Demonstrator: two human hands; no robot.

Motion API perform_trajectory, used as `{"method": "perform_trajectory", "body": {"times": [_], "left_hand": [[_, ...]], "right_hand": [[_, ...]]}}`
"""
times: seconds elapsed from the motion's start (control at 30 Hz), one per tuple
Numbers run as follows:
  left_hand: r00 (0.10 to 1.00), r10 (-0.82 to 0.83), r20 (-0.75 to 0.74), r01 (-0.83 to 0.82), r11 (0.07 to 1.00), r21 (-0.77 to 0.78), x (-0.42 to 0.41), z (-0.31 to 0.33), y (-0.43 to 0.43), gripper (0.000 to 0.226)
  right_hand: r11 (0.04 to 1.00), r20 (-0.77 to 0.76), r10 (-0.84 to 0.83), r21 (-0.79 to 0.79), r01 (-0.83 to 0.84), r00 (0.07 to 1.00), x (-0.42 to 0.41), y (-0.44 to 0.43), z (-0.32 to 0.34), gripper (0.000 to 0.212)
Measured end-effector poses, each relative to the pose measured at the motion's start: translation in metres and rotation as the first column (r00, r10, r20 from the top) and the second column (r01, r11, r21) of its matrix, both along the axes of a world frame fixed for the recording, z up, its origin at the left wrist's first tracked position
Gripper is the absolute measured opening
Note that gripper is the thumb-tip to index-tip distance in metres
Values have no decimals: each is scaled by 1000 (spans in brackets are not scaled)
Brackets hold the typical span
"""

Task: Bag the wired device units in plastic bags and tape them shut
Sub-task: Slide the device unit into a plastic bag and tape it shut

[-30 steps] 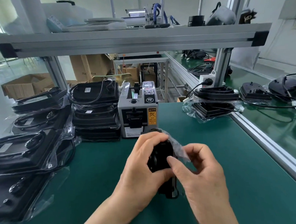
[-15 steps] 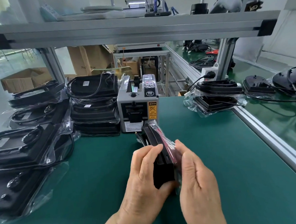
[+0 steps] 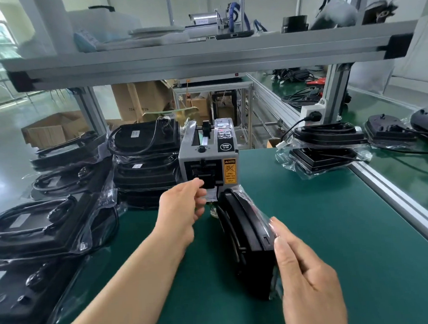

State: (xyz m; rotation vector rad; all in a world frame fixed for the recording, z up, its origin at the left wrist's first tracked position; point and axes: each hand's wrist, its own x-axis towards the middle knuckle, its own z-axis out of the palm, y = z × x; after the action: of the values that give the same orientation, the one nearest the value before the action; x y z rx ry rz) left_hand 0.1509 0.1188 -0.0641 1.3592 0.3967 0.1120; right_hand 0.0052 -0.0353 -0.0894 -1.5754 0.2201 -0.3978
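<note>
- Right hand (image 3: 307, 278), nearest the camera: fingers and thumb are closed on the near end of a black device (image 3: 248, 245) that stands on edge on the green bench (image 3: 324, 217). The clear bag (image 3: 254, 204) already covers the device; loose film shows along its top edge and over its far end.
- Judgement: this unit is bagged but not sealed. No tape is visible on it.
- Left hand (image 3: 183, 208), just beyond and to the left of the held device: fingers pinched together at the outlet of the tape machine (image 3: 209, 159). Whether a strip lies between the fingertips cannot be told.
- Judgement: the step in hand is drawing tape; folding the bag mouth and sticking it down are left.
- Left of the left hand: bagged units (image 3: 44, 227) lie flat on the bench, and a stack of bagged units (image 3: 145, 163) stands just beside the tape machine. These appear to be finished.
- Far right of the right hand: two more units (image 3: 329, 144) lie in loose bags near the bench edge; whether they are taped cannot be told.
- Beyond the rail, further right: bare units (image 3: 391, 133) with cables, apparently still awaiting bagging.
</note>
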Motion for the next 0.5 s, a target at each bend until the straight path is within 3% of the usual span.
{"method": "perform_trajectory", "body": {"times": [0.07,0.2,0.3,0.5], "left_hand": [[988,-23,-152,2,991,-135,27,-1,-2,15],[967,-33,-253,-27,973,-230,57,-3,-8,26],[961,5,-275,-83,959,-271,69,-1,-12,15],[955,132,-265,-223,909,-351,78,1,-24,17]], "right_hand": [[1000,7,4,12,-4,1000,0,1,1,29],[1000,26,-9,10,9,1000,2,-3,1,28],[1000,44,-8,16,8,999,4,-4,-1,28],[999,46,16,50,-19,999,5,-6,-2,26]]}}
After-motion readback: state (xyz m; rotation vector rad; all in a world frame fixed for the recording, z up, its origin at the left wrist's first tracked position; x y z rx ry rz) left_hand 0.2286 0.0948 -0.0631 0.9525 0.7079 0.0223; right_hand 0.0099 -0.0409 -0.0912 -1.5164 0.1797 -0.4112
